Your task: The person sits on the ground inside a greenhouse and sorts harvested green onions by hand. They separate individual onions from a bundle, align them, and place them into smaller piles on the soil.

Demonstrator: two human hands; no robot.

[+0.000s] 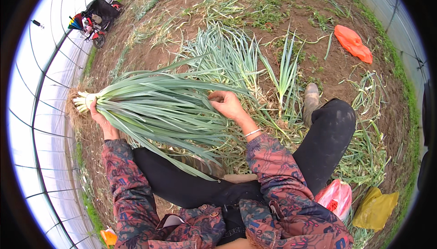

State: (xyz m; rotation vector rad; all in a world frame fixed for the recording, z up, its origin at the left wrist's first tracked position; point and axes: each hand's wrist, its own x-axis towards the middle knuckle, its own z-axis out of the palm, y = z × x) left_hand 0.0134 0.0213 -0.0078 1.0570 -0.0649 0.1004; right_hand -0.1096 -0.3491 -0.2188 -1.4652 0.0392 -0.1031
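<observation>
A large bunch of leek-like greens [164, 109] lies sideways in front of me, above my left thigh. Its pale stems and brown stringy roots [78, 104] point left, while the long flat leaves fan out to the right. My left hand [100, 117] grips the bunch around the stems, close to a pale band. At the leaf side, my right hand [227, 105] has its thumb and fingers pinched together on leaf near the upper right of the bunch. On the soil beyond lies a pile of similar greens [222, 51], and a smaller clump [286, 68] sits right of it.
Loose leaves [362, 153] litter the soil around my boot [311, 100]. An orange-red plastic bag [353, 44] lies ahead right. A pink-white bag [336, 198] and a yellow bag [375, 209] are at my right. A loaded vehicle [95, 25] stands by the left greenhouse wall [51, 112].
</observation>
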